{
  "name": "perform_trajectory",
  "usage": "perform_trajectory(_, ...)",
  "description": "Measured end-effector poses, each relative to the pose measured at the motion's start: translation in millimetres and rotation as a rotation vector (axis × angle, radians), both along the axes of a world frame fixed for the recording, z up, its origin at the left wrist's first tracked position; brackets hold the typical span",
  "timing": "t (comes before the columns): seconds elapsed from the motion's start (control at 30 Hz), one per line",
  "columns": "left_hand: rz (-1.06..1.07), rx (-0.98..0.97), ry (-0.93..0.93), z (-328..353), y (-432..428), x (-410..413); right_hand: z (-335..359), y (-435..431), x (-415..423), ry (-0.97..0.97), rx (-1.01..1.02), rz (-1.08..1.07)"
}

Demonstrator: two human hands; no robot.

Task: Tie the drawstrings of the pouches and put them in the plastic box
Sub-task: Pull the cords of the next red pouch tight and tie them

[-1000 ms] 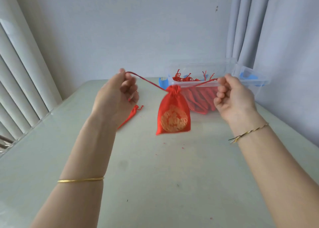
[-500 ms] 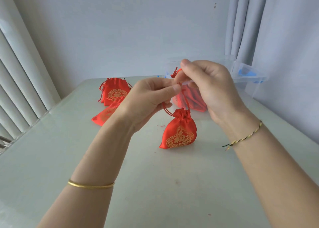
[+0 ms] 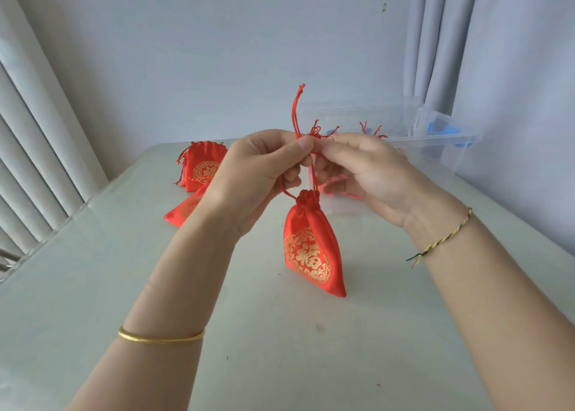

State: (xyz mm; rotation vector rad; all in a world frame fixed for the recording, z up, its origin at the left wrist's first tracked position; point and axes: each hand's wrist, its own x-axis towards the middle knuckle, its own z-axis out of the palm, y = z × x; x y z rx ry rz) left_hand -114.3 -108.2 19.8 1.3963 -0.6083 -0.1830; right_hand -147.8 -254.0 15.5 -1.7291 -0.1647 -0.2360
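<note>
Both hands met above the table, the left hand and right hand each pinching the drawstrings of a red pouch that hung below them. The plastic box stood behind, holding more pouches; two pouches lay at the far left.

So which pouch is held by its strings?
The nearest pouch, strings pinched between left hand and right hand; the far pouch and flat pouch sit untouched behind.
</note>
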Motion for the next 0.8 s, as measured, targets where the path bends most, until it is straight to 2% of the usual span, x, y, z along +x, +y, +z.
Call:
perform_trajectory(0.13, 0.01, -0.033, 0.019, -0.8, 1.0, 0.7, 5.6, -6.1, -1.1, -0.06, 0.117, -0.017)
perform_trajectory(0.2, 0.009, -0.076, 0.044, -0.9, 1.2, 1.4, 10.3, -12.8, -5.4, -0.053, 0.125, 0.096)
perform_trajectory(0.3, 0.023, -0.107, 0.059, -0.7, 2.2, 2.4, 10.3, -16.0, -13.1, 0.049, -0.181, 0.252)
perform_trajectory(0.37, 0.023, -0.077, 0.051, -1.0, 3.2, 2.4, 8.3, -17.4, -14.9, 0.106, -0.376, 0.203)
perform_trajectory(0.4, 0.016, -0.051, 0.036, -1.1, 3.9, 2.3, 7.8, -18.6, -14.3, 0.12, -0.395, 0.156)
perform_trajectory(0.47, -0.009, 0.006, -0.018, -0.7, 6.0, 1.9, 6.3, -20.7, -9.8, 0.096, -0.272, 0.052)
perform_trajectory(0.53, -0.015, 0.09, -0.136, 0.1, 7.4, 0.5, 2.3, -18.7, -3.0, 0.01, -0.093, -0.029)
perform_trajectory(0.6, 0.03, 0.182, -0.301, 0.1, 6.6, -1.9, -4.3, -11.4, 3.4, -0.028, 0.0, -0.025)
perform_trajectory(0.8, 0.386, 0.407, -0.808, -9.7, -1.4, 2.8, -14.6, 0.1, 9.4, 0.035, 0.081, 0.089)
